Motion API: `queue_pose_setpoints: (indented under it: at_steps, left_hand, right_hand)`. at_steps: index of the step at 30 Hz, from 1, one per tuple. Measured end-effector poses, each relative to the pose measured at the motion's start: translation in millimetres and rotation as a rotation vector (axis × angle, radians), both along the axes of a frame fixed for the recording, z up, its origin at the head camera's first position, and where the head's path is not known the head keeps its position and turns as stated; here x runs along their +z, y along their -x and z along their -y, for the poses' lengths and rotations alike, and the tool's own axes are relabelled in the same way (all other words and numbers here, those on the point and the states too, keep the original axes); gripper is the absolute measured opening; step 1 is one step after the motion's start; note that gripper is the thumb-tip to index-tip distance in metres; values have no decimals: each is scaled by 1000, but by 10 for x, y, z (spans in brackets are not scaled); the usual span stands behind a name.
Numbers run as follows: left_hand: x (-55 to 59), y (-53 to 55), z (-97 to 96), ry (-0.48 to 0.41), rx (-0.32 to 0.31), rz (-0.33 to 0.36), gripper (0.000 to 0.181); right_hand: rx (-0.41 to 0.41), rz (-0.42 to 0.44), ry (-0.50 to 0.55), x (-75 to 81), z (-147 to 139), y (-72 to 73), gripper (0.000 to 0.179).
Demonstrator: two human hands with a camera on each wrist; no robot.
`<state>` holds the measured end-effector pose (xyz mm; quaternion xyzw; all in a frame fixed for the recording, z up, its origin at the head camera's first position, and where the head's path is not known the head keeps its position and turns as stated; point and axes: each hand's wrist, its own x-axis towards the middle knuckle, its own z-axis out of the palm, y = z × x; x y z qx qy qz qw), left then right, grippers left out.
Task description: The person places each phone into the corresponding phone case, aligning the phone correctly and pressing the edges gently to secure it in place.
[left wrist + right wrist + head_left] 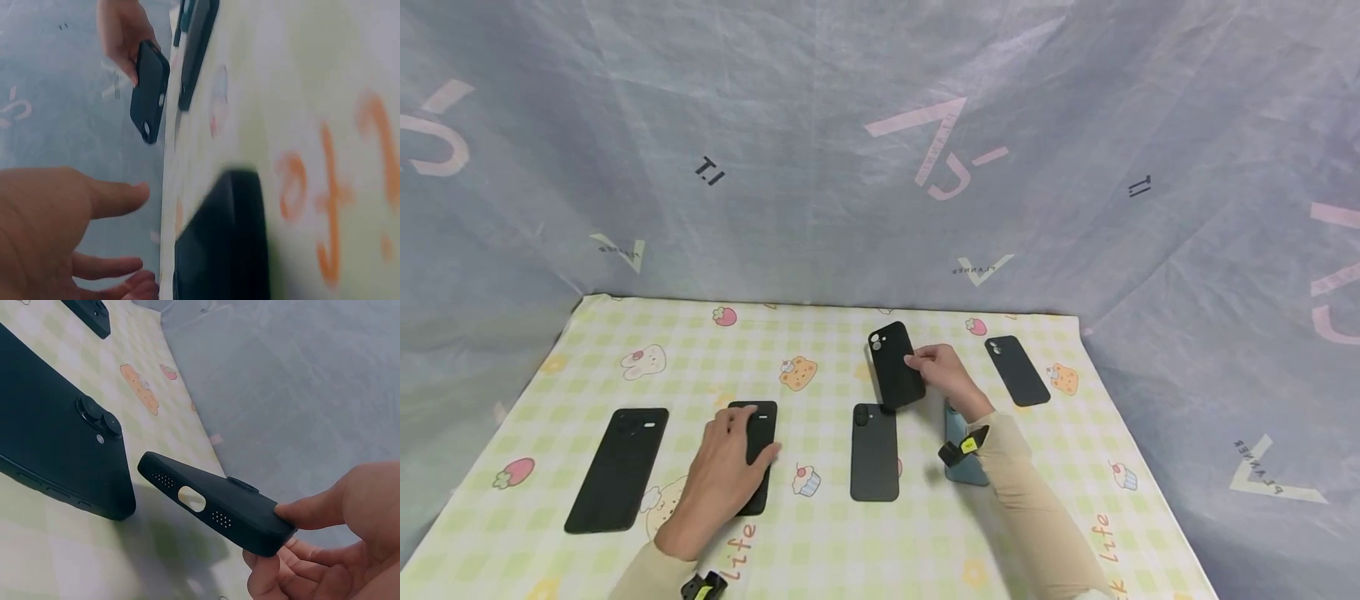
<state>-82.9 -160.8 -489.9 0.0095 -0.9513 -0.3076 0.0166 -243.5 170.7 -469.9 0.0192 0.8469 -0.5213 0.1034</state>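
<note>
Left hand [726, 458]: fingers loosely spread, holding nothing, above narrow black slab [762, 437]; contact cannot be told.
Broad black slab [615, 473]: left of those fingers, flat on the bench [820, 546].
Dark grey phone [874, 458]: right of them, camera side up.
Blue phone [967, 475]: nearer than the right hand [947, 375], partly hidden by its sleeve [1022, 492].
Black case [895, 367]: pinched in the right fingers, tilted, raised.
Dark slab [1018, 372]: right of the right fingers.
</note>
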Motion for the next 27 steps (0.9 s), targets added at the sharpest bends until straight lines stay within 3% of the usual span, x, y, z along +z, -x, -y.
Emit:
queue_pose_setpoints:
  at_steps: [11, 22, 27]
  left_hand:
    - [-14, 229, -464, -113, -162, 24, 59]
    - [81, 571, -733, -50, -246, 119, 77]
    - [42, 685, -783, -13, -304, 170, 85]
  right_hand:
    - [-18, 24, -5, 26, -151, -196, 24]
    - [-16, 29, -18, 91, -200, -394, 22]
    - [-17, 50, -15, 93, -252, -489, 25]
